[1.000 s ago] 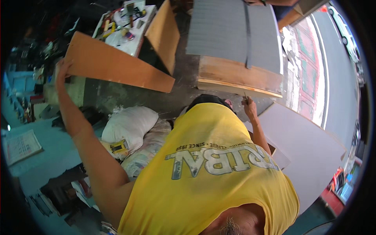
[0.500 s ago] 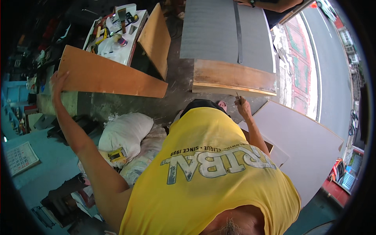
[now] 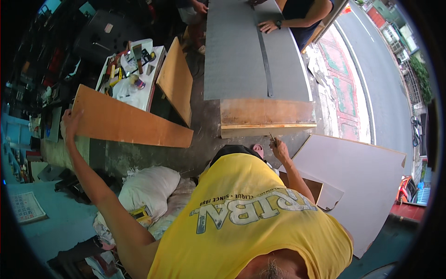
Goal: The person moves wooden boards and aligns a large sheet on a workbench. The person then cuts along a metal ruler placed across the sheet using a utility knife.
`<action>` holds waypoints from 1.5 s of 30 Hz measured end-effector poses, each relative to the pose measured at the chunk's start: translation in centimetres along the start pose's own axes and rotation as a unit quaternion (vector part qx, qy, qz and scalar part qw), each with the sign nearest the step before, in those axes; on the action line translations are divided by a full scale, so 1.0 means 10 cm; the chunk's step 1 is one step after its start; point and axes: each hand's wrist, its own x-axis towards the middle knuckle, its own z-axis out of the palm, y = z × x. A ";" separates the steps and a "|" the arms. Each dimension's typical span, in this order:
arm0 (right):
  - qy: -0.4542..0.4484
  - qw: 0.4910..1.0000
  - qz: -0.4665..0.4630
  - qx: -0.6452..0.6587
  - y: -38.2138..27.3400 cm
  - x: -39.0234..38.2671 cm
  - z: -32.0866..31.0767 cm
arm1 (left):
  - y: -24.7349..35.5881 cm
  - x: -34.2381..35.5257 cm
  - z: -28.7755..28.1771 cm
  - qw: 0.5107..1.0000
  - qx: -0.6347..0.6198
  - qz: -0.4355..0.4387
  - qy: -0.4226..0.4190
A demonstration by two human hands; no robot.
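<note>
So the person's left hand [image 3: 69, 123] is gripping the wide end of a brown wooden panel [image 3: 130, 121], which is off to the left, its narrow end by a second wooden board [image 3: 177, 81]. The right hand [image 3: 280, 151] is closed around some slim tool [image 3: 272, 137], too small to make out, near the wooden bench [image 3: 267, 111]. A co-worker's hand [image 3: 268, 26] rests on the grey sheet [image 3: 237, 60] up top.

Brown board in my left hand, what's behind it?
Another panel and a white table with tools. The board hides whatever is directly behind it.
</note>
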 end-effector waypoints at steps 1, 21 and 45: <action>-0.006 1.000 0.004 -0.001 0.04 -0.01 0.03 | 0.01 -0.02 -0.02 1.000 0.000 -0.017 -0.004; 0.051 0.998 0.026 -0.030 0.03 -0.46 -0.17 | 2.14 -1.80 2.18 0.940 -0.147 0.297 0.081; 0.428 0.847 0.315 0.012 1.86 1.34 -1.25 | 3.70 -2.71 4.84 0.877 -0.217 -0.387 -0.185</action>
